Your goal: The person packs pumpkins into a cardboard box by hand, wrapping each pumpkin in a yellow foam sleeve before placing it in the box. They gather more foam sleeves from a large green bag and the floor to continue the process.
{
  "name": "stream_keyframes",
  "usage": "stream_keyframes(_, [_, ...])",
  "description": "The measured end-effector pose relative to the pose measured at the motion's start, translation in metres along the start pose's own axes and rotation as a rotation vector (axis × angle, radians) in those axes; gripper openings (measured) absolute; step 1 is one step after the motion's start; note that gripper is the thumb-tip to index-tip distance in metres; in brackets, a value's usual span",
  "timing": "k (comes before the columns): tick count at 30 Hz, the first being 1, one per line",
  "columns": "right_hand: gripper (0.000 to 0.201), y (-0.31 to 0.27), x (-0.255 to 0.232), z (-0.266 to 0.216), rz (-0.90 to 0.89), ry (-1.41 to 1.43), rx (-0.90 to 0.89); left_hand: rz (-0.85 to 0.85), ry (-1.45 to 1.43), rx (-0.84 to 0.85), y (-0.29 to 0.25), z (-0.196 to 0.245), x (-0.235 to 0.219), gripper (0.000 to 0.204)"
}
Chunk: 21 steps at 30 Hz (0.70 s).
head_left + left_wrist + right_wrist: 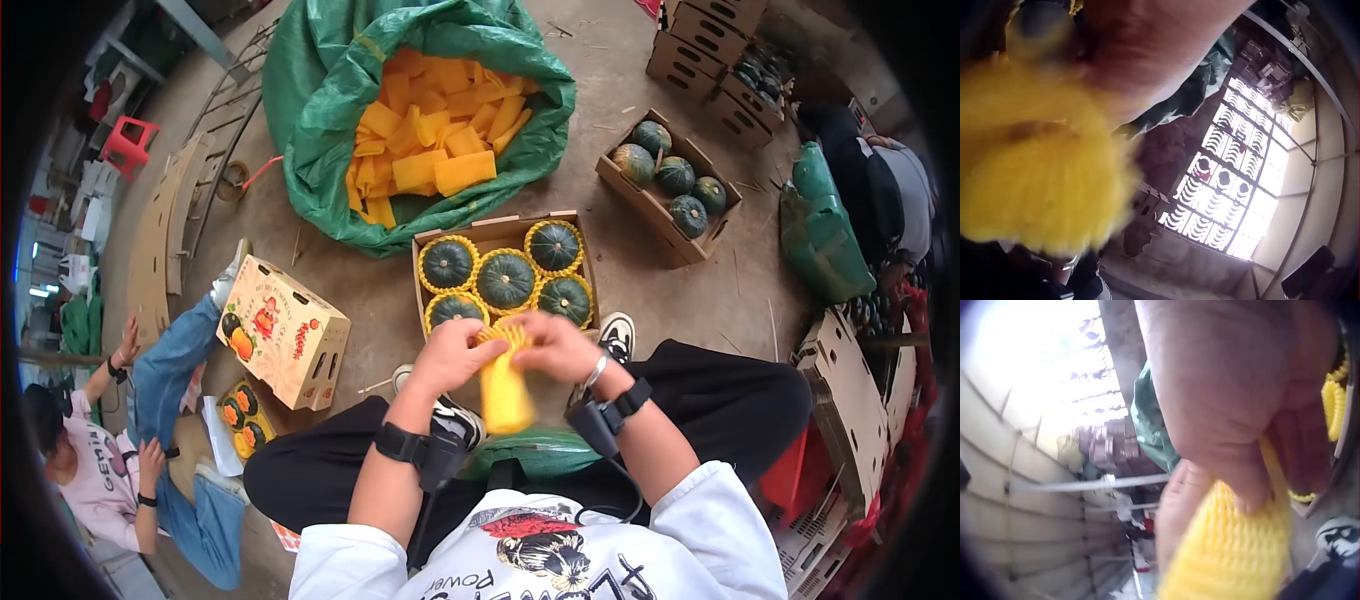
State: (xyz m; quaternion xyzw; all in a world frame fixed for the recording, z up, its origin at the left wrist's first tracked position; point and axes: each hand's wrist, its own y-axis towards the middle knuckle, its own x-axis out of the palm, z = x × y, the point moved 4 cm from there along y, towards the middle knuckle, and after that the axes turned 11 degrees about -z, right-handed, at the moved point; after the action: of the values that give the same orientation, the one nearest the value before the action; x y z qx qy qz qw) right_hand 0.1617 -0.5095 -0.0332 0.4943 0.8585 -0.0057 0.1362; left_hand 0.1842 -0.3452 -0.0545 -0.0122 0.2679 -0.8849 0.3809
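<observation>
A yellow foam net sleeve (pixel 507 398) hangs between both hands over the near edge of an open carton (pixel 497 236). My left hand (pixel 452 354) pinches its upper edge from the left, and my right hand (pixel 558 346) grips the same gathered end from the right. In the right wrist view the thumb presses on the ribbed foam net (pixel 1235 550). The net (pixel 1047 187) is large and blurred in the left wrist view. Several dark green pumpkins (pixel 506 280) sit in the carton, each wrapped in yellow netting; the hands overlap its near side.
Behind the carton, a green woven sack (pixel 330 150) holds many flat yellow nets (pixel 465 172). Bare pumpkins fill another carton (pixel 625 200) at the right. A printed pumpkin box (pixel 285 335) stands left, near another person (pixel 110 460) in jeans. Stacked cartons (pixel 700 45) rise at the back right.
</observation>
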Motion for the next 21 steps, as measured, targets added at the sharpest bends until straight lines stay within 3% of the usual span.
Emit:
stream_keyframes(1, [0.018, -0.01, -0.008, 0.019, 0.156, 0.483, 0.318, -0.21, -0.018, 0.011, 0.0, -0.005, -0.004, 0.024])
stream_keyframes(2, [0.016, -0.018, -0.016, 0.03, 0.22, 0.894, 0.44, -0.21, -0.018, 0.014, 0.003, -0.008, 0.003, 0.024])
stream_keyframes(4, [0.018, -0.021, -0.01, 0.025, 0.118, 1.092, 0.329, 0.056, -0.482, 0.379, 0.005, 0.016, 0.006, 0.024])
stream_keyframes(5, [0.017, -0.02, -0.007, 0.024, 0.037, 0.765, 0.345, 0.074, -0.445, 0.193, 0.015, -0.008, 0.004, 0.03])
stream_keyframes(6, [0.017, -0.015, -0.002, 0.023, -0.043, 0.439, 0.357, 0.071, -0.443, 0.192, 0.018, -0.008, 0.008, 0.03])
stream_keyframes(7, [0.019, -0.012, -0.012, 0.016, 0.088, -0.448, 0.474, 0.267, 0.13, 0.107, 0.019, -0.005, 0.008, 0.035])
stream_keyframes(8, [0.019, -0.011, -0.007, 0.02, 0.084, -0.444, 0.477, 0.448, 0.706, 0.009, 0.018, 0.0, 0.009, 0.041])
stream_keyframes(9, [0.019, -0.009, -0.006, 0.021, 0.161, -0.561, 0.409, 0.327, 0.597, -0.093, 0.021, -0.005, 0.009, 0.047])
stream_keyframes(10, [0.019, -0.007, -0.006, 0.023, 0.241, -0.676, 0.339, 0.327, 0.597, -0.096, 0.023, -0.004, 0.004, 0.047])
stream_keyframes(11, [0.02, -0.004, 0.0, 0.028, 0.125, -0.75, 0.296, 0.073, 0.032, 0.032, 0.025, -0.009, 0.007, 0.045])
stream_keyframes(12, [0.02, -0.003, 0.002, 0.03, 0.119, -0.74, 0.308, -0.18, -0.537, 0.152, 0.025, -0.01, 0.009, 0.043])
stream_keyframes(13, [0.024, 0.0, 0.004, 0.032, 0.101, -0.545, 0.276, -0.264, -0.785, 0.076, 0.027, -0.014, 0.001, 0.042])
stream_keyframes(14, [0.029, 0.004, 0.005, 0.034, 0.087, -0.352, 0.239, -0.267, -0.788, 0.069, 0.036, -0.013, -0.007, 0.042])
stream_keyframes(15, [0.037, 0.013, 0.003, 0.035, 0.18, -0.025, 0.157, -0.106, -0.648, 0.01, 0.045, -0.018, -0.02, 0.04])
stream_keyframes(16, [0.05, 0.011, -0.001, 0.039, 0.309, 0.552, 0.47, 0.054, -0.504, -0.049, 0.05, -0.023, -0.031, 0.039])
stream_keyframes(17, [0.05, 0.014, -0.003, 0.052, 0.289, 0.712, 0.605, 0.068, -0.599, 0.085, 0.059, -0.026, -0.03, 0.033])
stream_keyframes(18, [0.05, 0.017, -0.007, 0.067, 0.271, 0.871, 0.738, 0.065, -0.601, 0.081, 0.069, -0.024, -0.025, 0.033])
stream_keyframes(19, [0.048, 0.025, -0.005, 0.079, 0.093, 1.003, 0.697, 0.132, -0.5, 0.19, 0.079, -0.016, -0.022, 0.034])
stream_keyframes(20, [0.048, 0.029, -0.007, 0.092, 0.102, 1.008, 0.702, 0.197, -0.398, 0.296, 0.086, -0.009, -0.023, 0.036])
stream_keyframes(21, [0.048, 0.039, -0.018, 0.098, 0.163, 0.695, 0.668, 0.227, -0.135, 0.301, 0.093, -0.003, -0.031, 0.037])
